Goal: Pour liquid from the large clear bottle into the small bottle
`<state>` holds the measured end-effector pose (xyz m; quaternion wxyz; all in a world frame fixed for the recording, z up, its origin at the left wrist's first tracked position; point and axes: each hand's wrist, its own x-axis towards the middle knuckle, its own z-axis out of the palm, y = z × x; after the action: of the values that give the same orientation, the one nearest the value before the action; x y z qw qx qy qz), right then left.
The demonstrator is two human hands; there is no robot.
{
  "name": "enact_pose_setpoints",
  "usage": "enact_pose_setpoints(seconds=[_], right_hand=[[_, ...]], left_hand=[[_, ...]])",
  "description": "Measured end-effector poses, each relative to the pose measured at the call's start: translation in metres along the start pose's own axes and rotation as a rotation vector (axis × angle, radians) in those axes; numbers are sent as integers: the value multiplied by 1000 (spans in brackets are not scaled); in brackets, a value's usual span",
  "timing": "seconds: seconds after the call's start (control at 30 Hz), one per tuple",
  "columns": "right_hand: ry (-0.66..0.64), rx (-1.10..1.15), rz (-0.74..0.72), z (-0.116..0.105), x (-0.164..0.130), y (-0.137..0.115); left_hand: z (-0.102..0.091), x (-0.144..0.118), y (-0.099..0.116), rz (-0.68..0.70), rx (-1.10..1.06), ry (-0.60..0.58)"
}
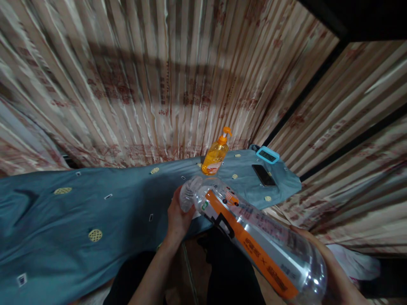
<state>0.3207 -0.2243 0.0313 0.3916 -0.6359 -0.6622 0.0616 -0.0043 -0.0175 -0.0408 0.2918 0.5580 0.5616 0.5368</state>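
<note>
My right hand (313,241) is wrapped round the base end of a large clear plastic bottle (263,241) with an orange and silver label. The bottle is tilted, its neck end pointing up and left, away from me. My left hand (178,216) grips a small clear ridged plastic cup (188,194) right at the bottle's mouth. Whether the cup and the mouth touch, I cannot tell. No liquid shows in the bottle or the cup. Just beyond the cup, a pump bottle (213,159) of orange-yellow liquid stands upright on the cloth.
A blue-green patterned cloth (121,207) covers the long surface before me. On its right lie a dark phone (263,175) and a light-blue framed digital clock (267,155). Pleated curtains (143,84) hang behind and at the right, with dark frame bars (305,87).
</note>
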Motion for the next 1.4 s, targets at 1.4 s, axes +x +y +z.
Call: enact_pose_setpoints(seconds=[1.4], right_hand=[[2, 55, 5, 0, 2, -8]], left_hand=[[1, 1, -1, -10, -30, -5]])
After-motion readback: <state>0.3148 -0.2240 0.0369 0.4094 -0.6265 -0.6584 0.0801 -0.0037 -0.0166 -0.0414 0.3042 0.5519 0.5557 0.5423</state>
